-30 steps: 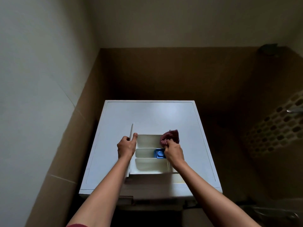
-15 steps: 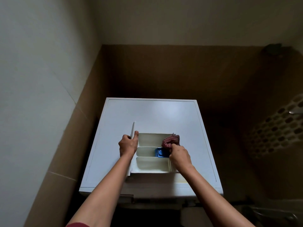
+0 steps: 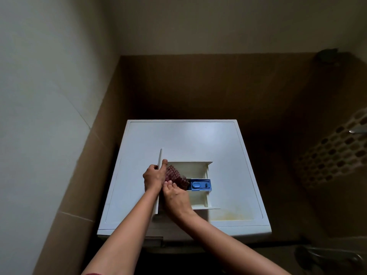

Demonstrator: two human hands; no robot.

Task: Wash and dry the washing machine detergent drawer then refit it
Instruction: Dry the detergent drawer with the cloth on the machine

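Observation:
The white detergent drawer (image 3: pixel 198 171) lies flat on top of the white washing machine (image 3: pixel 178 135), its front panel standing up at the left. A blue insert (image 3: pixel 200 184) sits in the middle compartment at the right. My left hand (image 3: pixel 154 175) grips the front panel's edge, thumb on the inner side. My right hand (image 3: pixel 174 197) pinches a dark red checked cloth (image 3: pixel 175 176) and holds it inside the drawer's left end, close against my left hand.
A pale wall stands close on the left and brown tiled walls surround the machine. A perforated laundry basket (image 3: pixel 333 155) is at the right. A dark metal fixture (image 3: pixel 333 257) shows at the lower right. Yellowish staining marks the machine top (image 3: pixel 228 214) near its front.
My right hand has carried the cloth from the drawer's right end across to its left end, uncovering the blue insert. My left hand has kept its hold on the front panel.

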